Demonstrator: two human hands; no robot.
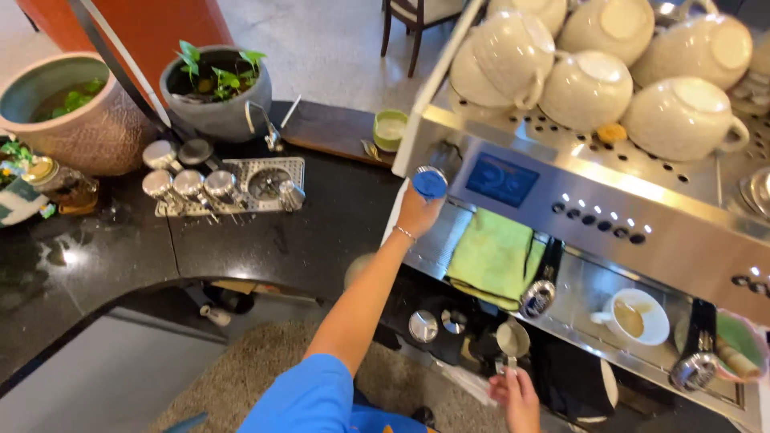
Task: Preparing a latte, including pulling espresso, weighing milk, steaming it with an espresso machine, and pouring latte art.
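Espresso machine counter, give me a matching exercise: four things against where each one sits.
Things:
1. blue-topped tamper
2. white cup of coffee
3. green cloth
4. small metal pitcher

Places:
A. draped on the machine's front, under the screen
B. in the left hand
C. by the right hand
D. on the drip tray

Pairs: 1-B, 2-D, 3-A, 4-C

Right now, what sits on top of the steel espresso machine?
Large cream ceramic cups lie upturned on the steel espresso machine, beside a small orange-yellow item. The perforated top beneath the cups is covered.
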